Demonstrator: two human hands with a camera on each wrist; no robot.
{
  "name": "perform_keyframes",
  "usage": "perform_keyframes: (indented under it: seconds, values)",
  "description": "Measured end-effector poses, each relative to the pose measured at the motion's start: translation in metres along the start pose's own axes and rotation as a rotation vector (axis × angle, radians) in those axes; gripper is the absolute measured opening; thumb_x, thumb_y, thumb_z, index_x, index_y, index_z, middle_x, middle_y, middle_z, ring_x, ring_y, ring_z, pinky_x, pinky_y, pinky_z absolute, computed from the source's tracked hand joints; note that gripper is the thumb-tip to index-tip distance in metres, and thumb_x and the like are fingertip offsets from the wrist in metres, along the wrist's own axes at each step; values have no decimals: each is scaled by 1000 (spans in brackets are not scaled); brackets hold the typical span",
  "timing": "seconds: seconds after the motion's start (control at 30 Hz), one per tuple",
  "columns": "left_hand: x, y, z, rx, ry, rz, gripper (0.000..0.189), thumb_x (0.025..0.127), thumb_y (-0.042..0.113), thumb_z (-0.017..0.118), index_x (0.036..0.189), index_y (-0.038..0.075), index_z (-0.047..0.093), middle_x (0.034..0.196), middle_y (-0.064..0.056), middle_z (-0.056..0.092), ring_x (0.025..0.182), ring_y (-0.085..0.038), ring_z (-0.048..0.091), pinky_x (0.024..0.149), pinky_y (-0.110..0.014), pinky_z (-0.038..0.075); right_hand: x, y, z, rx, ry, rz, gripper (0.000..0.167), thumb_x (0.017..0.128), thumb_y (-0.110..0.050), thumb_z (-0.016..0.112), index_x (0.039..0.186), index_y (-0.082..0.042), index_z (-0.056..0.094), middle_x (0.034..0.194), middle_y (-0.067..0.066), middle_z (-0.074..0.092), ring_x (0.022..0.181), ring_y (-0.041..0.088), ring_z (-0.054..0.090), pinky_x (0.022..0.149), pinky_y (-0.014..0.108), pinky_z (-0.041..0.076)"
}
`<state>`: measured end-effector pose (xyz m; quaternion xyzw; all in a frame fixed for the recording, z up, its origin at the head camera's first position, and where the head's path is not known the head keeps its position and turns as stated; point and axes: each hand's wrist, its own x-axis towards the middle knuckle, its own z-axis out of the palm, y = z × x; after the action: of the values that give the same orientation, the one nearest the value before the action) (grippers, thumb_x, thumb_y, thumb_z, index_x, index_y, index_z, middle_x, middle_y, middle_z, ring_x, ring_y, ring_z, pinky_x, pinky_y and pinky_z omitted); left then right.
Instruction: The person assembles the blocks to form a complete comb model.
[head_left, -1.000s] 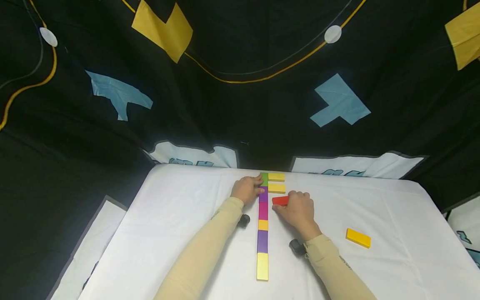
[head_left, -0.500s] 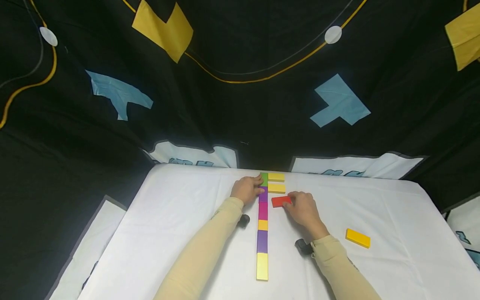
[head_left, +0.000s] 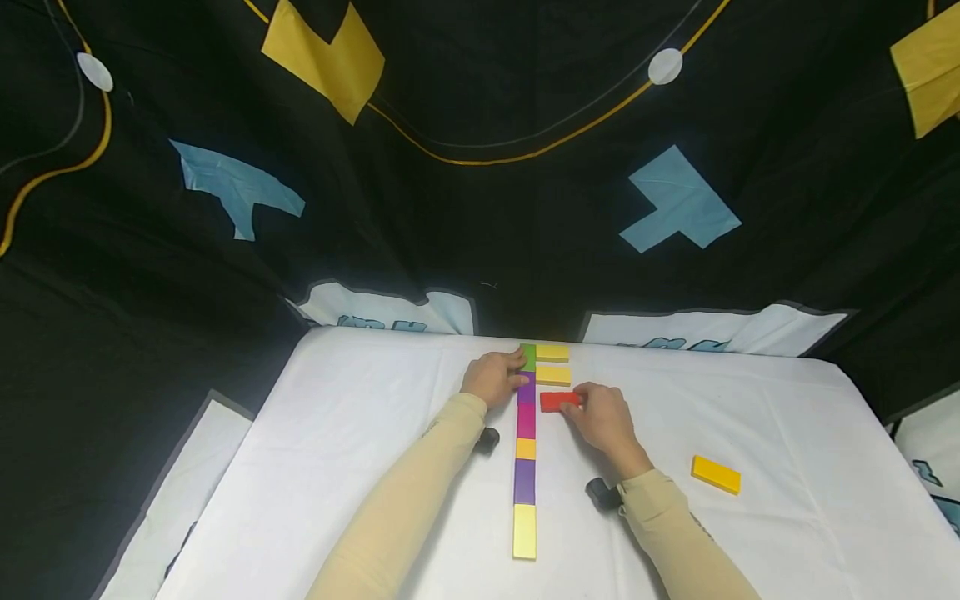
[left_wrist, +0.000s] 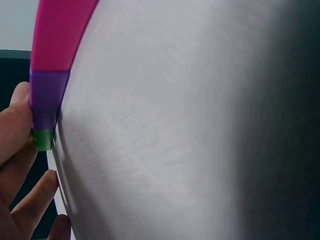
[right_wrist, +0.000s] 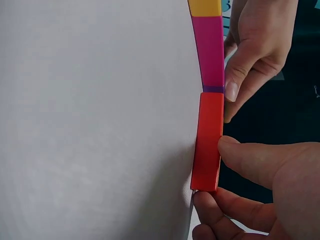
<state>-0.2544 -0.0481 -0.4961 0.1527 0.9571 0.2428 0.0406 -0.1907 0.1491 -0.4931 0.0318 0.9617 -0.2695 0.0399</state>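
A single-file row of coloured blocks runs up the table, with a green block [head_left: 530, 356] at the far end, then a purple block [head_left: 527, 393] and a magenta block [head_left: 527, 421]. My left hand [head_left: 491, 379] rests against the left side of the row, thumb by the purple block and a finger at the green one. To the right of the row, my right hand [head_left: 604, 417] pinches a red block [head_left: 553, 402] at its right end. The red block lies crosswise, a small gap from the row. Two pale yellow blocks, one [head_left: 552, 354] behind another [head_left: 553, 377], stick out right from the row.
Nearer me the row continues with an orange block [head_left: 526, 449], a second purple block [head_left: 525, 482] and a pale yellow block [head_left: 524, 532]. A loose yellow block [head_left: 716, 474] lies to the right on the white-covered table [head_left: 810, 450]. A dark curtain [head_left: 480, 242] hangs behind.
The right hand first shifts its hold toward the red block's right end. The block then straightens and moves slightly left, closer to the row. The left hand stays in place.
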Motion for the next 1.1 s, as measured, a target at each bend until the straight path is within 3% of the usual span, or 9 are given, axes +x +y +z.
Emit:
perform_keyframes:
  seconds: [0.23,0.47,0.63,0.97,1.1]
  values:
    - [0,1,0,10,-9,-19,49,93,33,72,139,22,60,150,8,50,138,-23,49,114,-40,39,-1,-2,3,-11,9,1,44,89,-25,78,123,3,67,106,16,70,100,31,56,92,49,51]
    - [0,2,0,6,-10,-24,50,93,33,73,139,22,60,150,8,50,137,-23,49,113,-39,40,-2,-4,4,2,23,-7,44,88,-27,78,120,3,68,91,11,67,91,28,55,83,46,52]
    - [-1,2,-1,9,-15,-34,51,93,33,73,141,23,59,151,8,49,137,-24,49,113,-41,40,-2,-4,5,-1,28,-8,44,88,-27,79,119,3,68,89,11,66,90,28,55,81,45,52]
    - [0,2,-2,12,-14,-30,50,93,34,73,139,22,60,150,8,49,138,-23,48,114,-40,39,-2,-3,3,16,29,-13,45,88,-28,78,119,3,67,93,11,68,91,29,57,82,46,53]
    - [0,1,-2,5,-20,-26,50,93,34,72,140,22,59,150,7,49,138,-24,48,114,-41,39,-7,1,-6,63,39,8,49,91,-29,74,126,2,63,104,15,70,98,31,59,85,48,53]
